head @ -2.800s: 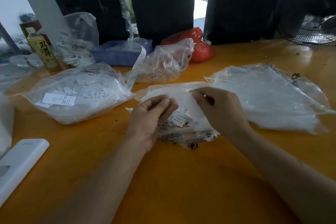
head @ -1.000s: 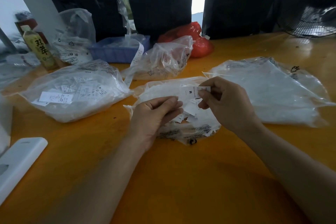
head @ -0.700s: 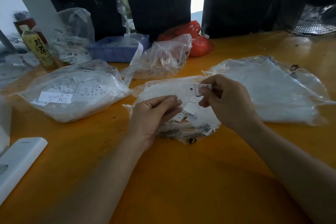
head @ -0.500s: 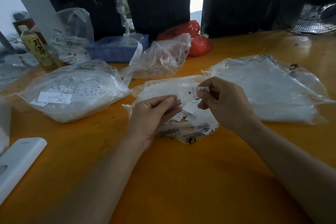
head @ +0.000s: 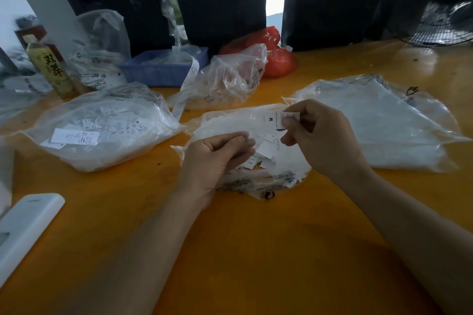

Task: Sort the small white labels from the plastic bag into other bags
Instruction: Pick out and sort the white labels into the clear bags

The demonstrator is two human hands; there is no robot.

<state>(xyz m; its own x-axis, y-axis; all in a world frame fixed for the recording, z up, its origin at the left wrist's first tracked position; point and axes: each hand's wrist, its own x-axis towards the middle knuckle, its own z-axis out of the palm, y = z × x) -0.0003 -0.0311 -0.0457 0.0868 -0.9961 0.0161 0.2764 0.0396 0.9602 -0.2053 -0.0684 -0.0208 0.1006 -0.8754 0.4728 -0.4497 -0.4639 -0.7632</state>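
**Label sorting: status and container contents**

Status. Sorting is judged to be under way, not complete. The right hand (head: 322, 135), at centre frame, pinches a small white paper label printed with an "M" (head: 277, 120) between thumb and fingertips and holds it raised above the source bag. The label has not yet been placed in any destination bag. The left hand (head: 217, 156) lies with curled fingers on the near left part of the source bag; whether it grips the film or a label cannot be told.

Source container. The crumpled clear plastic bag in the centre of the frame (head: 230, 120) lies on the orange wooden surface (head: 256, 250) beneath both hands. Several loose white labels (head: 265, 151) remain visible at its mouth, so further picks are required.

Destination containers.
- Clear plastic bag at left of frame (head: 102, 130): holds a number of white printed labels of mixed size.
- Wide clear plastic bag at right of frame (head: 384, 130): appears white inside; individual labels cannot be made out.
- Puffed clear plastic bag behind the centre (head: 230, 77): contents unclear.

Remaining work, as judged: deposit the held label, then repeat for the labels left in the source bag.
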